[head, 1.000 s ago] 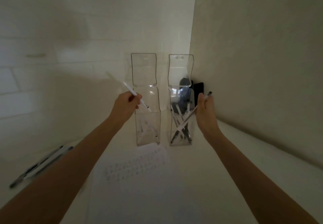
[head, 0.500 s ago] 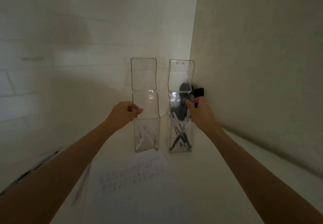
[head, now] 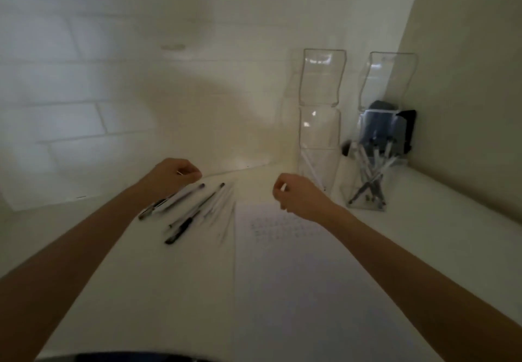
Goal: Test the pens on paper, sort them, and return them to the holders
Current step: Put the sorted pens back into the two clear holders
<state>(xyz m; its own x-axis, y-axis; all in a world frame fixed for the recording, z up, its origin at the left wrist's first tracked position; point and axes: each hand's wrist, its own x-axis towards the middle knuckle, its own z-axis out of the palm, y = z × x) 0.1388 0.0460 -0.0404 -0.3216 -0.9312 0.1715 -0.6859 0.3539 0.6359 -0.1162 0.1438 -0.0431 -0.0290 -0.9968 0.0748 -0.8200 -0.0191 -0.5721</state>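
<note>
Several loose pens point(head: 192, 209), some black and some white, lie on the white desk to the left of a sheet of paper point(head: 285, 271) that carries faint test marks. My left hand point(head: 172, 176) hovers just behind those pens, its fingers loosely curled around nothing. Over the paper's far edge my right hand point(head: 303, 196) is also empty with loosely curled fingers. Two clear plastic holders stand at the back right: the left holder point(head: 319, 147) has a few white pens, the right holder point(head: 375, 169) has several dark and white pens.
A tiled wall runs behind the desk and a plain wall closes the right side, forming a corner behind the holders. A dark object point(head: 406, 130) sits behind the right holder. Bare desk surface point(head: 423, 220) lies right of the paper.
Both hands dropped their pens into the holders and pulled back empty toward me. The view swung left and down, bringing the loose pens on the desk into sight.
</note>
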